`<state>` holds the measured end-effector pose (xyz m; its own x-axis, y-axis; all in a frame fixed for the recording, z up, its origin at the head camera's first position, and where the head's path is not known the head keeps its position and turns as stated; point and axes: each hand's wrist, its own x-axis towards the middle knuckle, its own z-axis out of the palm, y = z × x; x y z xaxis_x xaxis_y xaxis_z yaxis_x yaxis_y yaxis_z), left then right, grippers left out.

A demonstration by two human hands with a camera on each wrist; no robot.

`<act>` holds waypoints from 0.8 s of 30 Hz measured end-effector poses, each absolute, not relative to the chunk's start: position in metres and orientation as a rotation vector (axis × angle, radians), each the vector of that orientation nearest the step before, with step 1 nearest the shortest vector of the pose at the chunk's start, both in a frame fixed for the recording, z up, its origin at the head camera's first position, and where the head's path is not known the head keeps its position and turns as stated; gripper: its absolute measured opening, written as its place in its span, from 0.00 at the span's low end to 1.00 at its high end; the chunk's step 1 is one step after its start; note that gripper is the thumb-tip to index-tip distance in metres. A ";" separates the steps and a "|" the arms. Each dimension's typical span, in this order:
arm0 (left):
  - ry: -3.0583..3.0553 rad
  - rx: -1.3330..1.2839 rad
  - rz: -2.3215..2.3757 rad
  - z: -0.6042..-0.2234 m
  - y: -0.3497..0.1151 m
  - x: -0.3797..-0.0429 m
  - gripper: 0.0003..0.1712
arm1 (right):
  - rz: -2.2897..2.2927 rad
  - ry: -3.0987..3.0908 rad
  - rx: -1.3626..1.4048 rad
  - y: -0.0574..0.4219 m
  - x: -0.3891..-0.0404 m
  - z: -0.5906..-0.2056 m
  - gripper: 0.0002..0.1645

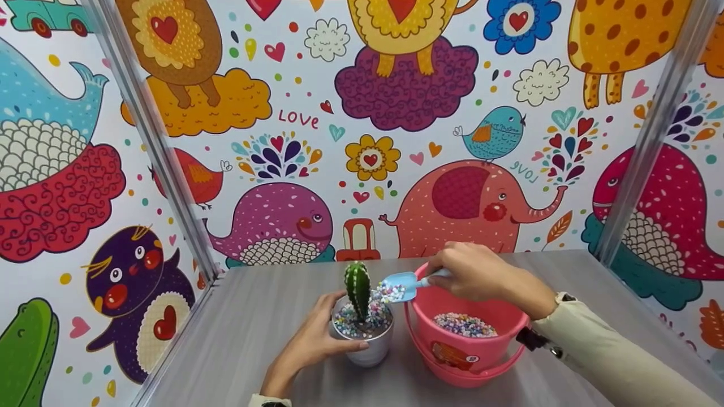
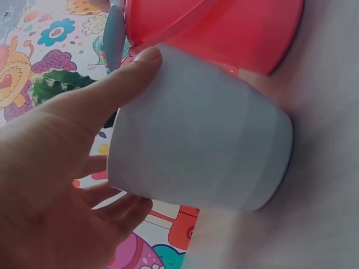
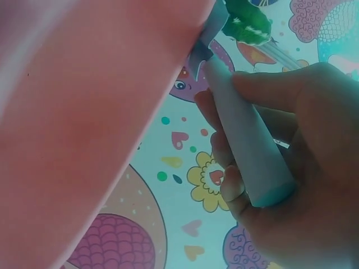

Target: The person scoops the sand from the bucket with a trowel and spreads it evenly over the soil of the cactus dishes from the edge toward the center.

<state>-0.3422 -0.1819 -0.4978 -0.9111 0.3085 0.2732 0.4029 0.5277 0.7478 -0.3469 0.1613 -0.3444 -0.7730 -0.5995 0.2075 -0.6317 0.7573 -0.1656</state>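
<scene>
A green cactus (image 1: 357, 288) stands upright in a white flower pot (image 1: 370, 353), with multicoloured pebbles around its base. My left hand (image 1: 311, 342) grips the pot near its rim; in the left wrist view the thumb lies along one side and the fingers are on the other. Above a pink bucket (image 1: 498, 353), my right hand (image 1: 478, 274) holds a light blue toy shovel (image 1: 410, 289) by its handle. Small pebbles (image 1: 390, 292) lie on the blade, which reaches over the pot's right rim beside the cactus. The right wrist view shows fingers curled round the pale handle (image 3: 247, 134).
More coloured pebbles (image 1: 464, 325) lie in the bottom of the bucket, close to the pot's right side. The bucket's handle hangs down at its front. Both stand on a grey wood-grain table (image 1: 254, 294), bounded by cartoon-printed panels (image 1: 305, 113) with metal corner posts.
</scene>
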 end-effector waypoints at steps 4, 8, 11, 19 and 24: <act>-2.660 -0.609 -1.331 -0.499 -0.182 -0.342 0.65 | 0.312 -2.810 0.975 0.158 -0.344 -0.340 0.10; -2.681 -0.604 -1.340 -0.500 -0.182 -0.342 0.66 | 0.302 -2.807 0.967 0.155 -0.341 -0.337 0.10; -2.695 -0.605 -1.366 -0.500 -0.181 -0.342 0.68 | 0.303 -2.811 0.965 0.153 -0.339 -0.336 0.10; -2.677 -0.609 -1.358 -0.500 -0.179 -0.341 0.69 | 0.321 -2.815 0.993 0.150 -0.337 -0.334 0.10; -2.711 -0.536 -1.286 -0.498 -0.175 -0.339 0.69 | 0.311 -2.800 1.007 0.149 -0.336 -0.335 0.09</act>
